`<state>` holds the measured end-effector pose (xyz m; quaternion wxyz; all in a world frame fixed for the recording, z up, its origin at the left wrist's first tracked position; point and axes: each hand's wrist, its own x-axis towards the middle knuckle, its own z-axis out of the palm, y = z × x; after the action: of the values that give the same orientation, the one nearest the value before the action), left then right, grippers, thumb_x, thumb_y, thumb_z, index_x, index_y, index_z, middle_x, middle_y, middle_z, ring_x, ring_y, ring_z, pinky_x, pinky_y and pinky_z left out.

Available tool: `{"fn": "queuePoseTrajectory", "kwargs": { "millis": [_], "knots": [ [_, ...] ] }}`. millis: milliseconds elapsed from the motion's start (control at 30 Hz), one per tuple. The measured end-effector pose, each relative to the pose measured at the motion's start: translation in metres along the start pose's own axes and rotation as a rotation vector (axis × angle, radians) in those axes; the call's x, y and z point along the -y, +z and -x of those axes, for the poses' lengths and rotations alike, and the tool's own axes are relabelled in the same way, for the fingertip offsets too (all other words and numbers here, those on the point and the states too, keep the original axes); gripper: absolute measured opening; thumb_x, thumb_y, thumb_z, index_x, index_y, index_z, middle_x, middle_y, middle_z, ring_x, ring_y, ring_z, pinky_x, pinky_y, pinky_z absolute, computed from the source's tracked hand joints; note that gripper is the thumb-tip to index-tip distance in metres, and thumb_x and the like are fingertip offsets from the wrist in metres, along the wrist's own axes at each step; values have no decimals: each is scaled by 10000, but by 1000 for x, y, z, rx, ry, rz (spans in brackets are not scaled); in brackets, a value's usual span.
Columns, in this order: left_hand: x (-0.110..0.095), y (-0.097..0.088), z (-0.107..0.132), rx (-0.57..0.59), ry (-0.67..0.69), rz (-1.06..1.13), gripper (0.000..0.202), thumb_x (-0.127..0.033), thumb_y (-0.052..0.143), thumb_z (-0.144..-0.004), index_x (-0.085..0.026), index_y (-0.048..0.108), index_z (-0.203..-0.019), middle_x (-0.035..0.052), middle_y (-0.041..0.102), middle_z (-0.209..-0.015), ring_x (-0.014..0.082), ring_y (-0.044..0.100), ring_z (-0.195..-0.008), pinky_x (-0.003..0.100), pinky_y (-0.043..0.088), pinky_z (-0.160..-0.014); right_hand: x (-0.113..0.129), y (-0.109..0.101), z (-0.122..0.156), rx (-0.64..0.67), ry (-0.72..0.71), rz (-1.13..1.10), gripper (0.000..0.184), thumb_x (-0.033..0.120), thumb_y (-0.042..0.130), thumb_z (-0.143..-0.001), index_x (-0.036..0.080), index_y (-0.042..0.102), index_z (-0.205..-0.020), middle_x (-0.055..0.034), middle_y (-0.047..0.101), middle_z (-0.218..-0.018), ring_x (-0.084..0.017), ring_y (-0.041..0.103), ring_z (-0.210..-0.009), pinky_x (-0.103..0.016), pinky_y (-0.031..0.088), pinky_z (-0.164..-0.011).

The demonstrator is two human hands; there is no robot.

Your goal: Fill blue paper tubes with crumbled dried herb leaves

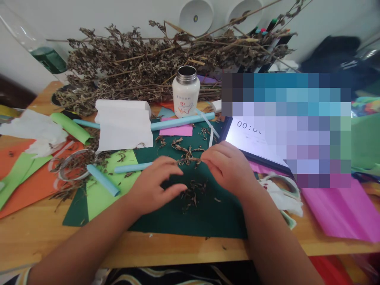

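My right hand is closed in a pinch on one end of a dried plant stem. My left hand is at the stem's other end, its thumb and fingers apart; whether a fingertip touches the stem is hard to see. Crumbled dried leaves lie below and between the hands on dark green paper. More curled dry leaves lie just beyond the stem. A light blue paper tube reaches to my left hand's knuckles, and another blue tube lies further left on light green paper.
A large heap of dried plants lines the back. Before it stand an open white bottle and a white paper roll. A tablet leans at right, near a tape roll and magenta paper. A clear tape roll lies left.
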<state>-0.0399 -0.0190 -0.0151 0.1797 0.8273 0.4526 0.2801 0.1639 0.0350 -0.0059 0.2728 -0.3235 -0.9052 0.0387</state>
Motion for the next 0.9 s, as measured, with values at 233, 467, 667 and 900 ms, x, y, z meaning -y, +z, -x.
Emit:
{"fn": "queuePoseTrajectory", "kwargs": {
  "millis": [233,467,667,900],
  "knots": [
    [7,-1,-1,-98,-35,-93,410,-446,490,-755,-160,426,-1042,107,470,-1036,195,482,-860,312,430,-687,20,14,-4,53,-126,-17,187,122,401,-777,164,573,-715,-23,590,-691,-150,454,-663,-269,333,-616],
    [-1,-4,-6,224,34,-220,406,-339,203,-881,-161,408,-579,7,436,-550,125,417,-506,235,323,-474,31,21,-8,93,-217,15,151,174,410,-811,199,545,-747,7,554,-691,-144,394,-651,-277,282,-581],
    [14,-26,-3,88,-186,-99,373,-281,282,-858,-170,330,-505,-27,332,-486,99,358,-451,221,288,-449,-8,5,0,-115,-155,132,235,37,365,-757,163,560,-721,-24,570,-661,-141,388,-607,-258,321,-554],
    [5,-13,-4,327,68,-48,222,-236,373,-838,-174,586,-824,35,573,-765,132,528,-714,237,403,-632,-17,-5,6,-192,-39,136,241,37,380,-742,171,577,-712,-31,612,-682,-151,434,-613,-263,363,-542]
  ]
}}
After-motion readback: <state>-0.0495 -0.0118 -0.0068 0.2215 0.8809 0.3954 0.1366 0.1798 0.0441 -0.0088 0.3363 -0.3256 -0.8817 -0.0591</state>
